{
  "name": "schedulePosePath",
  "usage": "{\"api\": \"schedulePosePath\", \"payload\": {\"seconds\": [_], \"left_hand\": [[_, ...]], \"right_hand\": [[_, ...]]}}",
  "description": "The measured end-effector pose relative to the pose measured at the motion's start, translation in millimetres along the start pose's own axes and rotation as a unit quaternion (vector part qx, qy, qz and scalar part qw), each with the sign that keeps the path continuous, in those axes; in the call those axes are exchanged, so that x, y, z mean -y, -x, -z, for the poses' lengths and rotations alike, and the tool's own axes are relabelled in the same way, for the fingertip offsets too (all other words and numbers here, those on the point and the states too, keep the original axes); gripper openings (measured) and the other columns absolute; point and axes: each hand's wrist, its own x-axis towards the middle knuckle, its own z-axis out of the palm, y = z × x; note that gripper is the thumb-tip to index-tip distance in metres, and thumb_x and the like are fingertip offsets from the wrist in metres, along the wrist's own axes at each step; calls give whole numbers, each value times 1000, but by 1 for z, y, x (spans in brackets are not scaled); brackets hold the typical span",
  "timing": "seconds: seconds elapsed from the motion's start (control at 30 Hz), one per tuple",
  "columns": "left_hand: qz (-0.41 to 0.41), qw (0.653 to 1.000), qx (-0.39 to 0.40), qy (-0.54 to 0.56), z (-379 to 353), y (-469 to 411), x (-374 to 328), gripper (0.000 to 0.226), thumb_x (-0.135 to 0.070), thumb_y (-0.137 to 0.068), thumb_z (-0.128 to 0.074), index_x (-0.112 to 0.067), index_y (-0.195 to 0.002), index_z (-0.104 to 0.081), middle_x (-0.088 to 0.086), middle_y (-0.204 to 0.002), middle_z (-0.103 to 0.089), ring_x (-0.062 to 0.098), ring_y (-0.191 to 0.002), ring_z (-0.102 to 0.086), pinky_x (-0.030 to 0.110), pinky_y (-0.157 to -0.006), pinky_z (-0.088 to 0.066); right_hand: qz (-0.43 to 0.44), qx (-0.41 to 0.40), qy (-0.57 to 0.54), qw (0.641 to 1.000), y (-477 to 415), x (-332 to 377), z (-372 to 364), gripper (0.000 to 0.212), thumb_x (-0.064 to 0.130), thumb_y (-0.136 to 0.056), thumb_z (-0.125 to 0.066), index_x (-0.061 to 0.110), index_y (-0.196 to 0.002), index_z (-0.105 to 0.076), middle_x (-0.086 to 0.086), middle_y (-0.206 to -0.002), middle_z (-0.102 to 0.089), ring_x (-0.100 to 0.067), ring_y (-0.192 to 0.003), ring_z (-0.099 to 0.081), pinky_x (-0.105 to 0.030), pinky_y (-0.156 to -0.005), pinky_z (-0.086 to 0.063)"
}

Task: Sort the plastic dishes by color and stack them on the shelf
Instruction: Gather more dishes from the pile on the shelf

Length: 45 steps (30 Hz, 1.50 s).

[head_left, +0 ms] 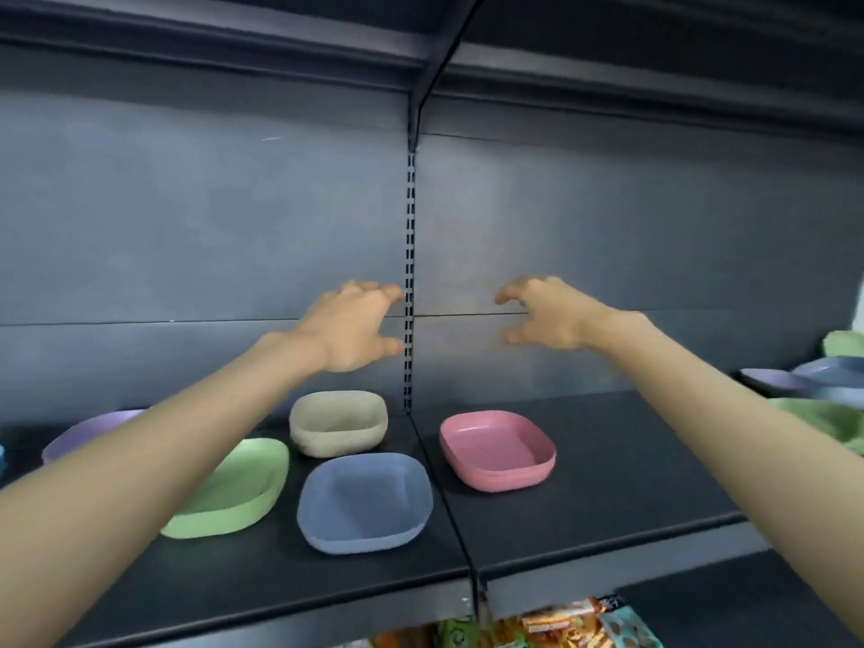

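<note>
Both hands were raised empty above the dishes on the shelf (584,507).
The left hand (348,327) and right hand (544,315) faced each other across the slotted upright (410,273), fingers spread wide and loosely bent, holding nothing. Below the left hand sat the beige dish (337,423), with the blue dish (364,500) nearer the person, the green dish (238,488) under that forearm and a purple dish (89,432) farther left. Below the right hand stood the pink stack (498,449); a mixed pile (813,381) lay far to its right.
</note>
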Motion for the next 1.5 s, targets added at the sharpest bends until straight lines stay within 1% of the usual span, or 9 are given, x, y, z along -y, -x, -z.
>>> {"api": "schedulePosePath", "payload": {"seconds": [0.13,0.23,0.33,0.53,0.87,1.03,1.23,1.4,1.5], "left_hand": [[-38,999,-8,-13,-8,-34,-78,62,-39,-90,-59,-17,-142,-34,10,-140,-44,29,-131,-37,38,-103,-36],[-60,998,-4,-13,-20,-55,-140,61,-41,-89,-59,-18,-141,-35,8,-139,-46,28,-129,-39,40,-102,-37],[-84,996,4,-11,-37,-73,-198,61,-42,-89,-59,-18,-140,-35,7,-138,-47,27,-128,-40,40,-101,-38],[-110,994,12,-11,-58,-109,-279,63,-44,-89,-58,-18,-141,-33,8,-134,-49,28,-125,-42,40,-99,-38],[-125,992,1,-8,-97,-189,-339,64,-45,-90,-56,-20,-143,-32,4,-136,-48,26,-124,-42,39,-100,-37],[-134,991,7,7,-130,-231,-361,66,-47,-89,-57,-21,-143,-31,5,-134,-49,26,-125,-41,39,-102,-35],[-144,988,39,39,-170,-276,-393,66,-47,-90,-55,-24,-145,-28,1,-142,-42,23,-132,-34,35,-105,-30],[-140,986,74,53,-196,-297,-420,67,-51,-88,-56,-26,-144,-29,1,-139,-44,22,-130,-37,37,-105,-34],[-125,986,91,61,-209,-301,-435,67,-52,-88,-56,-27,-144,-29,-1,-136,-46,20,-128,-39,35,-102,-36]], "right_hand": [[-38,-6,32,999,41,-75,21,61,35,-85,-67,15,-137,-44,-6,-139,-45,-27,-126,-43,-40,-101,-40],[-63,0,51,997,73,-133,32,62,37,-85,-67,18,-139,-43,-4,-138,-42,-28,-126,-43,-38,-98,-41],[-90,9,63,994,101,-186,37,60,37,-87,-64,19,-140,-41,-4,-140,-39,-28,-127,-42,-40,-96,-41],[-123,26,70,990,125,-270,43,60,37,-87,-63,20,-141,-40,-4,-141,-37,-30,-127,-41,-42,-98,-40],[-135,15,58,989,103,-374,32,60,36,-88,-62,19,-141,-39,-1,-143,-36,-29,-129,-39,-40,-95,-38],[-138,30,61,988,83,-421,14,62,36,-88,-62,20,-142,-38,-1,-144,-36,-28,-129,-40,-39,-94,-38],[-133,47,67,988,63,-479,-10,62,36,-88,-63,21,-143,-38,-2,-144,-36,-28,-129,-40,-39,-95,-39],[-129,64,54,988,60,-524,-27,63,38,-86,-64,19,-141,-40,-4,-141,-40,-30,-127,-42,-40,-96,-41],[-123,78,36,989,61,-547,-39,62,39,-87,-63,19,-140,-41,-5,-139,-42,-29,-126,-41,-40,-95,-41]]}}
